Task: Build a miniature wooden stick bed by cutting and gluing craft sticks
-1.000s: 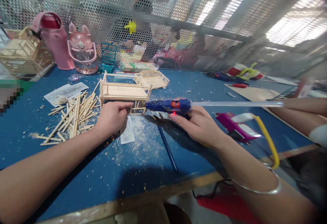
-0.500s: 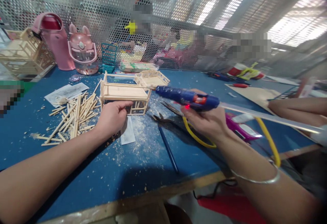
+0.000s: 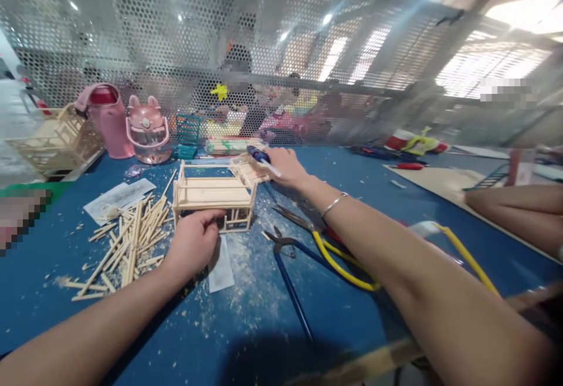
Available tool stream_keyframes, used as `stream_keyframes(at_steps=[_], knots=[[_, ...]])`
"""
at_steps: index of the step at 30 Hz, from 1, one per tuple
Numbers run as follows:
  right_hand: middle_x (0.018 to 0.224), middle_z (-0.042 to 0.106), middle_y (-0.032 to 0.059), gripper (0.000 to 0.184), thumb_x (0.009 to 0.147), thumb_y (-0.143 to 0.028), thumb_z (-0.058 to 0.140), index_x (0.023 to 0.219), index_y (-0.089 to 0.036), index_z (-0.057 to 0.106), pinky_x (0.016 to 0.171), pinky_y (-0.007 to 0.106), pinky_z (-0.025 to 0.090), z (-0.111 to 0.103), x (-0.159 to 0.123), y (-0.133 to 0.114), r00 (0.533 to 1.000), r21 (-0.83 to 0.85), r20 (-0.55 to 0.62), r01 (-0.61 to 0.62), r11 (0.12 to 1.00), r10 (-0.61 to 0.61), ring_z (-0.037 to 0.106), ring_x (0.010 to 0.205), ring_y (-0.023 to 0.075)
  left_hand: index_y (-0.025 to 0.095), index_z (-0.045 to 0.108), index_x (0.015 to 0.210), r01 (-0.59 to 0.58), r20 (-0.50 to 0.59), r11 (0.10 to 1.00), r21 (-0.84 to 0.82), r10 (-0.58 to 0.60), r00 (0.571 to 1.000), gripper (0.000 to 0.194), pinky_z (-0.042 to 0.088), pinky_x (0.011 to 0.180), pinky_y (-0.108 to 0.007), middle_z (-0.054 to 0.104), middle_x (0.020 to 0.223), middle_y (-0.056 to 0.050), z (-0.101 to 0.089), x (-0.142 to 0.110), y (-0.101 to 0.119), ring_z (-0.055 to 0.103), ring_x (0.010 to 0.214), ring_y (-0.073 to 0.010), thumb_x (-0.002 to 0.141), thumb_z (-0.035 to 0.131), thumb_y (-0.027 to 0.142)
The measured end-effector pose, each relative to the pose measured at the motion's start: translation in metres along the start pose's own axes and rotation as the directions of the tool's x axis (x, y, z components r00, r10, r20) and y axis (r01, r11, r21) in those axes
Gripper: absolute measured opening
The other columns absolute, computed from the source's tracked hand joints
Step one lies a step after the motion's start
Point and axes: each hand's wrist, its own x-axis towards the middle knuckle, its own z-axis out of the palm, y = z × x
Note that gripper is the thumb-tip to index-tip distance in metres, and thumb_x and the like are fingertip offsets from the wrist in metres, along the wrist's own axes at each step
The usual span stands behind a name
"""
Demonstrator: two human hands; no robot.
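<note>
My left hand (image 3: 192, 244) is at the front of a small house-like model of thin wooden sticks (image 3: 211, 193), its fingers curled and its index finger lying along the lower front opening. Stretched out to the far side, my right hand (image 3: 288, 164) is closed around a blue glue gun (image 3: 257, 153) with a clear glue stick (image 3: 271, 169) at its rear. The gun is over a second, smaller stick model (image 3: 240, 168), partly hidden behind the first. Where the nozzle points I cannot tell. Loose wooden sticks (image 3: 134, 242) lie in a heap left of my left hand.
Blue-handled pliers (image 3: 290, 292) and yellow-handled pliers (image 3: 334, 263) lie between my arms. Pink bottles (image 3: 152, 139) and a teal rack (image 3: 188, 131) stand along the perforated screen (image 3: 132, 40). Another person's arm (image 3: 514, 213) rests at the right beside brown paper (image 3: 433, 183).
My right hand has carried the glue gun away from the larger model's right end, forward to the smaller model, and turned it. My left hand stays at the larger model. The view has tilted up.
</note>
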Motion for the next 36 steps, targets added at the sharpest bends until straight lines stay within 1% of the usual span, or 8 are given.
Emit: stream_keyframes(at_steps=[6, 10, 13, 18, 23, 27, 31, 36], knots=[[0.128, 0.042, 0.0203, 0.062, 0.076, -0.026, 0.045, 0.131, -0.004, 0.027, 0.089, 0.039, 0.031, 0.014, 0.002, 0.004, 0.988, 0.027, 0.143, 0.051, 0.998, -0.054, 0.041, 0.11, 0.0303, 0.015, 0.066, 0.1, 0.021, -0.013, 0.998, 0.062, -0.02, 1.0, 0.036, 0.042, 0.093, -0.031, 0.067, 0.103, -0.004, -0.001, 0.001, 0.002, 0.06, 0.099, -0.0169, 0.075, 0.04, 0.014], [0.13, 0.04, 0.0217, 0.069, 0.071, -0.021, 0.047, 0.132, 0.001, 0.024, 0.092, 0.037, 0.031, -0.006, -0.017, 0.009, 0.998, 0.047, 0.062, 0.028, 0.998, -0.031, 0.041, 0.113, 0.0293, 0.016, 0.066, 0.1, 0.01, 0.008, 0.985, 0.173, -0.011, 1.0, 0.038, 0.041, 0.094, -0.031, 0.067, 0.103, -0.004, -0.007, 0.001, 0.006, 0.06, 0.1, -0.0178, 0.075, 0.038, 0.014], [0.118, 0.052, 0.0184, 0.052, 0.075, -0.019, 0.041, 0.124, -0.003, 0.039, 0.088, 0.033, 0.035, -0.037, -0.052, 0.006, 0.999, 0.076, -0.025, -0.029, 0.997, 0.031, 0.048, 0.105, 0.025, 0.017, 0.067, 0.101, -0.025, 0.052, 0.955, 0.296, 0.01, 0.999, 0.039, 0.042, 0.092, -0.031, 0.067, 0.103, -0.005, -0.013, 0.0, 0.012, 0.06, 0.099, -0.0194, 0.075, 0.038, 0.015], [0.082, 0.066, 0.0084, 0.027, 0.079, -0.027, 0.041, 0.093, -0.016, 0.061, 0.063, 0.028, 0.041, -0.09, -0.136, -0.02, 0.945, 0.056, 0.321, -0.076, 0.996, 0.054, 0.06, 0.073, 0.0203, 0.019, 0.069, 0.096, -0.117, 0.157, 0.887, 0.446, 0.051, 0.986, 0.035, 0.045, 0.086, -0.034, 0.069, 0.098, -0.007, -0.028, -0.002, 0.033, 0.063, 0.091, -0.0236, 0.075, 0.041, 0.017], [0.092, 0.066, 0.0093, 0.027, 0.079, -0.023, 0.04, 0.098, -0.018, 0.059, 0.063, 0.029, 0.042, -0.089, -0.186, -0.036, 0.911, -0.022, 0.391, -0.131, 0.991, 0.129, 0.062, 0.08, 0.0229, 0.023, 0.07, 0.092, -0.152, 0.079, 0.902, 0.404, 0.131, 0.988, 0.036, 0.046, 0.083, -0.031, 0.07, 0.094, -0.004, -0.071, -0.006, 0.048, 0.063, 0.087, -0.0213, 0.069, 0.044, 0.014], [0.099, 0.066, 0.0092, 0.032, 0.08, -0.021, 0.038, 0.108, -0.019, 0.055, 0.063, 0.028, 0.042, -0.073, -0.186, -0.04, 0.925, 0.0, 0.342, -0.175, 0.985, 0.165, 0.062, 0.083, 0.0228, 0.022, 0.067, 0.098, -0.011, -0.078, 0.917, 0.4, 0.046, 0.996, 0.041, 0.046, 0.082, -0.028, 0.07, 0.095, -0.001, -0.113, -0.011, 0.019, 0.063, 0.086, -0.0188, 0.067, 0.042, 0.013], [0.086, 0.069, 0.0086, 0.037, 0.079, -0.022, 0.039, 0.113, -0.019, 0.051, 0.055, 0.027, 0.039, -0.075, -0.169, -0.061, 0.92, -0.005, 0.34, -0.202, 0.979, 0.192, 0.063, 0.071, 0.0223, 0.018, 0.064, 0.105, 0.176, -0.278, 0.863, 0.474, -0.044, 0.96, 0.04, 0.045, 0.08, -0.026, 0.068, 0.102, -0.005, -0.134, -0.018, -0.03, 0.062, 0.089, -0.0201, 0.073, 0.039, 0.02], [0.086, 0.068, 0.0106, 0.036, 0.078, -0.018, 0.036, 0.11, -0.021, 0.054, 0.054, 0.028, 0.038, -0.075, -0.147, -0.083, 0.909, -0.071, 0.343, -0.227, 0.971, 0.237, 0.064, 0.073, 0.0243, 0.016, 0.065, 0.096, 0.196, -0.198, 0.803, 0.563, -0.099, 0.975, 0.038, 0.041, 0.06, -0.024, 0.068, 0.076, -0.006, -0.145, -0.025, -0.047, 0.06, 0.068, -0.0197, 0.074, 0.042, 0.036]])
